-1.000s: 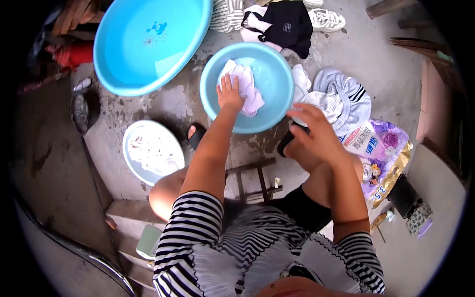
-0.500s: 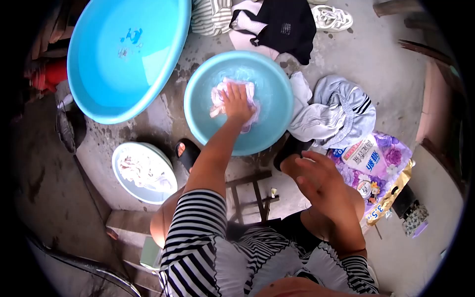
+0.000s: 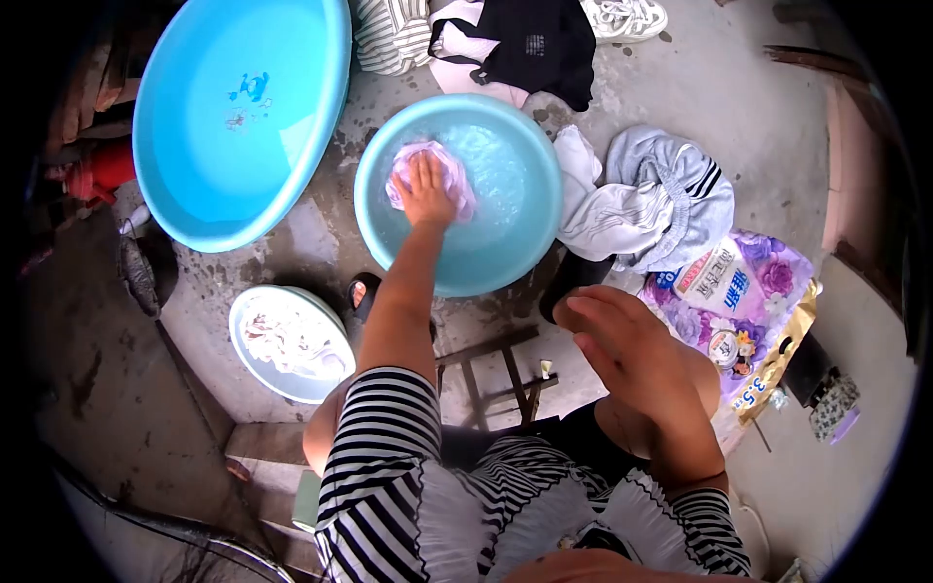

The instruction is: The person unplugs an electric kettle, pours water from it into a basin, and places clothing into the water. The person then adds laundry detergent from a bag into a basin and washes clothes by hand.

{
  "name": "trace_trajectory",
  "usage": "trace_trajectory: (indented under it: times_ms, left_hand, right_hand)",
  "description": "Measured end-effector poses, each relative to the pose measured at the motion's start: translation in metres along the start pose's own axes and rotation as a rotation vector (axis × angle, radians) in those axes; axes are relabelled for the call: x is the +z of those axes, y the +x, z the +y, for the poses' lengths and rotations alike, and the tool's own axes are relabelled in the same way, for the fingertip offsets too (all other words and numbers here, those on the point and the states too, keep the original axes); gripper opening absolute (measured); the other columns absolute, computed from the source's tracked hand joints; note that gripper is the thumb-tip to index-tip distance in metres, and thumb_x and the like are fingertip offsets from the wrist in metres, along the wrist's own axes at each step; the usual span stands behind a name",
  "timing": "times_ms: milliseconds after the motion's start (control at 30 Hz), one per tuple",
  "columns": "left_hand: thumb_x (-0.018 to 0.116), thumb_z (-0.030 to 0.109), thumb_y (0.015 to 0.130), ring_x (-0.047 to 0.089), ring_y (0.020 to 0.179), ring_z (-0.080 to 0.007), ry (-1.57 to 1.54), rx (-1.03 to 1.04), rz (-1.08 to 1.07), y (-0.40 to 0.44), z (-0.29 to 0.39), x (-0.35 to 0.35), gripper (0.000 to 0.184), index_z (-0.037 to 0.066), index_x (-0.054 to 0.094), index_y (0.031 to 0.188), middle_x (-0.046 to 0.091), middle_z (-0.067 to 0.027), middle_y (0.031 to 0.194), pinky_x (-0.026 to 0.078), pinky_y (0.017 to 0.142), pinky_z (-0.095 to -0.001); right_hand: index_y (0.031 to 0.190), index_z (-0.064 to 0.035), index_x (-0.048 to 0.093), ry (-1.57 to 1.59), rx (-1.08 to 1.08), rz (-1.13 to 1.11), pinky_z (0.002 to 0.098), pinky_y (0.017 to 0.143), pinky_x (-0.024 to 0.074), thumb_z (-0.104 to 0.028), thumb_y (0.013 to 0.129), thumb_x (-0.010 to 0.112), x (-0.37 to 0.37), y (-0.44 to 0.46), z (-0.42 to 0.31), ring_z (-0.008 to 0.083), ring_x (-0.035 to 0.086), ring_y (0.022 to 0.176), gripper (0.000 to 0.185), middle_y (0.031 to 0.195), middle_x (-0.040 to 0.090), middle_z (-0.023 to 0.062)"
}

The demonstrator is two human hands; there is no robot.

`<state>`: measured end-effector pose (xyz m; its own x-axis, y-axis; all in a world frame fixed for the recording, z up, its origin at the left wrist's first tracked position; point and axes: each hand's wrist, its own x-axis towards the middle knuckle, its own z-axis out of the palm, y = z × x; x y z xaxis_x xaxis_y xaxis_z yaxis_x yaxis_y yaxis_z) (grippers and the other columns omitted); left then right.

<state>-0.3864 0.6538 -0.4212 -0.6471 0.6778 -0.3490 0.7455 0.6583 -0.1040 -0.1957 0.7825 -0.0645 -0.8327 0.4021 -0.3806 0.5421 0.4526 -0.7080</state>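
Note:
My left hand (image 3: 428, 192) lies on a wet pale pink-lilac garment (image 3: 462, 189) in the left part of a round light-blue basin (image 3: 549, 228). Its fingers are stretched out over the cloth, pressing on it, and the water (image 3: 505, 185) beside it is rippled. The garment is bunched up, so its kind cannot be made out. My right hand (image 3: 617, 335) is raised above my right knee, fingers extended and thumb apart, with nothing in it.
A larger blue tub (image 3: 335, 107) with water stands at upper left. A small white basin (image 3: 340, 374) holds pale laundry. Grey and white clothes (image 3: 671, 199) lie right of the basin, near a purple detergent bag (image 3: 743, 301). Beyond are a black garment (image 3: 539, 49) and white shoe (image 3: 627, 17).
My left hand and the garment have moved left within the basin, and the cloth is more bunched. My right hand stays raised over the knee, slightly lower. The view has shifted a little.

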Motion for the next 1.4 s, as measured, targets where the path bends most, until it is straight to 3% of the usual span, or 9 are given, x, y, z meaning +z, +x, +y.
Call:
trace_trajectory:
  times_ms: [133, 333, 500, 733, 867, 900, 1000, 1200, 1400]
  left_hand:
    - [0.047, 0.047, 0.078, 0.008, 0.132, -0.0231, -0.030, 0.315, -0.263, -0.019, -0.007, -0.012, 0.062, 0.023, 0.030, 0.132, 0.015, -0.0017, 0.143, 0.000, 0.102, -0.0540]
    - [0.048, 0.037, 0.081, 0.030, 0.122, -0.0297, -0.058, 0.202, -0.136, 0.007, -0.023, 0.003, 0.040, 0.020, 0.050, 0.116, 0.029, -0.0076, 0.136, 0.026, 0.098, -0.0471]
    - [0.038, 0.036, 0.089, 0.057, 0.085, -0.0327, -0.784, -0.005, -0.199, 0.029, -0.042, -0.022, 0.037, 0.005, 0.058, 0.099, 0.059, -0.0145, 0.098, 0.044, 0.074, -0.0385]
    - [0.040, 0.043, 0.089, 0.055, 0.090, -0.0204, -1.849, -0.954, -0.395, 0.010, -0.060, -0.063, 0.047, 0.003, 0.051, 0.110, 0.058, -0.0099, 0.099, 0.042, 0.076, -0.0327]
    - [0.061, 0.042, 0.073, 0.047, 0.109, -0.0296, -0.951, -0.338, -0.052, 0.006, -0.050, -0.006, 0.072, 0.003, 0.033, 0.126, 0.048, -0.0175, 0.117, 0.037, 0.090, -0.0431]
    - [0.068, 0.039, 0.063, 0.033, 0.119, -0.0391, -0.800, -0.214, 0.079, -0.011, -0.033, -0.024, 0.087, 0.014, 0.023, 0.133, 0.025, -0.0227, 0.133, 0.033, 0.093, -0.0495]
    - [0.064, 0.034, 0.068, 0.024, 0.120, -0.0479, -0.200, -0.066, -0.221, -0.026, -0.006, -0.067, 0.079, 0.027, 0.021, 0.134, 0.008, -0.0213, 0.139, 0.032, 0.093, -0.0516]
    - [0.054, 0.024, 0.077, 0.031, 0.116, -0.0458, -0.159, -0.019, -0.106, -0.002, -0.008, 0.012, 0.053, 0.028, 0.037, 0.126, 0.006, -0.0157, 0.141, 0.040, 0.086, -0.0476]
    - [0.054, 0.033, 0.082, 0.055, 0.088, -0.0199, -1.242, -0.063, -0.368, 0.032, -0.051, -0.007, 0.039, 0.007, 0.051, 0.111, 0.051, -0.0134, 0.113, 0.048, 0.072, -0.0289]
  right_hand:
    - [0.106, -0.0071, 0.054, 0.002, -0.016, 0.008, 0.0364, 0.078, 0.0449, -0.011, 0.074, 0.060, -0.001, -0.003, -0.002, 0.0299, 0.053, 0.093, 0.032, 0.105, 0.054, 0.0125]
    - [0.105, -0.0072, 0.053, -0.027, -0.067, 0.017, 0.0368, 0.076, 0.0448, -0.011, 0.074, 0.060, 0.008, -0.004, 0.001, 0.0295, 0.053, 0.092, 0.033, 0.104, 0.053, 0.0121]
    - [0.104, -0.0072, 0.053, -0.036, -0.089, 0.020, 0.0372, 0.074, 0.0447, -0.011, 0.075, 0.059, 0.011, -0.005, -0.002, 0.0285, 0.053, 0.091, 0.031, 0.102, 0.054, 0.0101]
    - [0.106, -0.0082, 0.052, -0.035, -0.072, -0.070, 0.0372, 0.076, 0.0434, -0.015, 0.076, 0.057, 0.021, -0.005, -0.010, 0.0280, 0.053, 0.091, 0.030, 0.102, 0.054, 0.0093]
    - [0.105, -0.0088, 0.053, -0.068, -0.095, -0.081, 0.0372, 0.076, 0.0430, -0.016, 0.076, 0.058, 0.026, -0.004, -0.010, 0.0278, 0.053, 0.091, 0.030, 0.102, 0.054, 0.0091]
    - [0.105, -0.0089, 0.053, -0.077, -0.095, -0.079, 0.0373, 0.076, 0.0430, -0.015, 0.076, 0.058, 0.027, -0.004, -0.010, 0.0280, 0.053, 0.090, 0.031, 0.102, 0.054, 0.0091]
    - [0.105, -0.0090, 0.053, -0.102, -0.084, -0.087, 0.0377, 0.074, 0.0431, -0.014, 0.074, 0.059, 0.025, 0.000, -0.007, 0.0284, 0.052, 0.087, 0.031, 0.101, 0.054, 0.0092]
    - [0.105, -0.0080, 0.052, -0.121, -0.066, -0.108, 0.0375, 0.072, 0.0429, -0.011, 0.072, 0.060, 0.021, 0.004, -0.008, 0.0291, 0.051, 0.084, 0.033, 0.099, 0.053, 0.0088]
    - [0.105, -0.0082, 0.052, -0.111, -0.110, -0.077, 0.0362, 0.073, 0.0421, -0.013, 0.072, 0.060, 0.018, 0.006, -0.005, 0.0276, 0.053, 0.084, 0.034, 0.099, 0.053, 0.0087]
